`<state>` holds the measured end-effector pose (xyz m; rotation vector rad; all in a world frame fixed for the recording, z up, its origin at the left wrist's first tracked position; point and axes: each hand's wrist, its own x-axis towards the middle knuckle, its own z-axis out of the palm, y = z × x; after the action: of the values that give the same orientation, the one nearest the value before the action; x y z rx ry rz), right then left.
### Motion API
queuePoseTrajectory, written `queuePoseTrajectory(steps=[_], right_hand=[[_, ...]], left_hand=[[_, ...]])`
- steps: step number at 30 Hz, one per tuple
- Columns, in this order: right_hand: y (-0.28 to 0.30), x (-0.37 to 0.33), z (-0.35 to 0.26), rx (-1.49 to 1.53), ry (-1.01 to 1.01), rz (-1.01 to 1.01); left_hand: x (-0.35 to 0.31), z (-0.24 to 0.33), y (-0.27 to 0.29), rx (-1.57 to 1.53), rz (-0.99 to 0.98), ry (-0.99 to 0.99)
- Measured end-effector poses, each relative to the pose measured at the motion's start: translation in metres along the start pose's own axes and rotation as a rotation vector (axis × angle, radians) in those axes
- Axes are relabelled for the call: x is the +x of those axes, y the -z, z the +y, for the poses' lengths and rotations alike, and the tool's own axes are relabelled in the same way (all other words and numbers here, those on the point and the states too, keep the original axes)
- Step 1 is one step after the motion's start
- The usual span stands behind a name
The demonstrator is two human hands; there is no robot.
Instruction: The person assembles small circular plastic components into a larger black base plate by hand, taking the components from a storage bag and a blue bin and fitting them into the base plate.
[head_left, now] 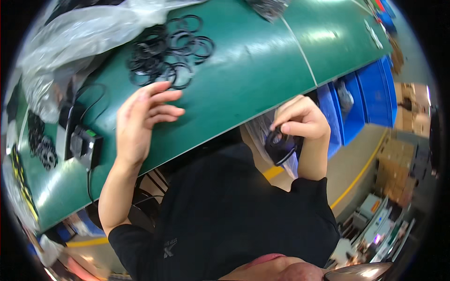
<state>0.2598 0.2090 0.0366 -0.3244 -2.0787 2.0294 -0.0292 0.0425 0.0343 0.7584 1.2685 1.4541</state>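
Note:
My left hand (143,112) is raised over the green table (225,89), its fingers spread and nothing in them. Just beyond its fingertips lies a loose heap of thin black rings (152,47). Off the table's near edge, on the right, my right hand (304,119) pinches a black ring (274,146) between thumb and forefinger. More black shows below that grip, but blur keeps me from telling whether it is a second ring.
A large clear plastic bag (79,35) covers the table's far left. Near it stand a small black device (86,146) with a cable and a cluster of grey-black rings (47,152). Blue bins (375,93) sit beside the table's right edge. Cardboard boxes (398,161) are stacked farther right.

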Motion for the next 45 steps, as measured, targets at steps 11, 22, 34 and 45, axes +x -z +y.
queuePoseTrajectory(steps=[11, 22, 34, 45], right_hand=[[0.073, -0.292, 0.272, 0.521, -0.673, 1.69], [0.072, -0.34, 0.362, -0.278, -0.979, 2.055], [0.035, -0.066, 0.055, -0.38, 0.324, 1.652], [-0.009, 0.161, -0.06, -0.527, 0.558, 0.615]], left_hand=[[0.007, -0.009, -0.005, 0.06, 0.048, 0.02], [0.016, -0.012, -0.01, 0.115, 0.03, 0.055], [0.003, -0.011, -0.006, 0.197, -0.082, 0.046], [0.002, -0.005, -0.002, 0.363, -0.035, -0.11]])
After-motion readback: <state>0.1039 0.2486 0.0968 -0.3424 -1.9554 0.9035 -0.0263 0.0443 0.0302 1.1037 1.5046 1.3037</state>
